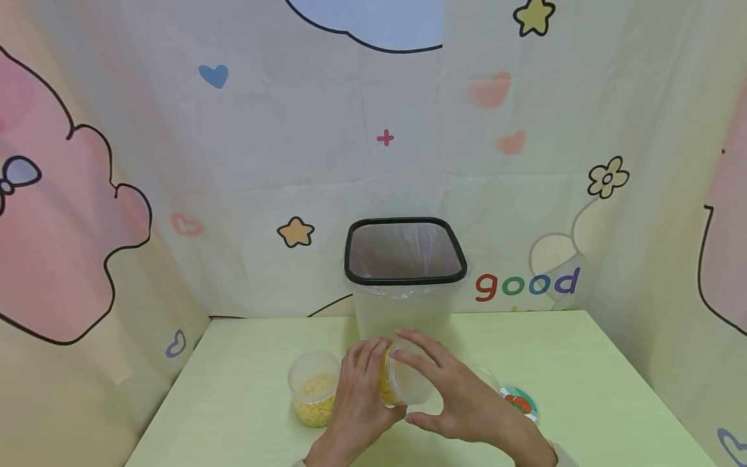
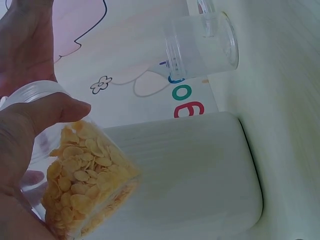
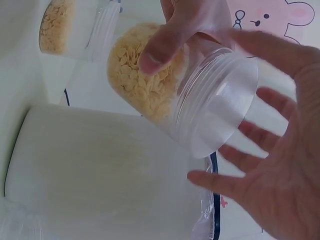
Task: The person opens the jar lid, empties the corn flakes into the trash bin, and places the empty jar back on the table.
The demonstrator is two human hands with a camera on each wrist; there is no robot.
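Observation:
My left hand (image 1: 364, 392) grips a clear plastic jar (image 3: 150, 80), partly filled with yellow flakes (image 2: 82, 172), and holds it tilted in front of the bin. The jar's pale threaded end (image 3: 220, 110) points to the right. Around that end my right hand (image 1: 458, 392) spreads its fingers, with the fingertips close to the rim and the thumb below. A second clear jar of yellow flakes (image 1: 314, 395) stands upright on the table to the left of my left hand.
A whitish bin (image 1: 403, 311) with a black rim and a plastic liner stands at the table's back. Beyond my right hand is a clear container (image 2: 200, 47), partly hidden in the head view. Beside it lies a round printed piece (image 1: 521, 402). Patterned cloth surrounds the table.

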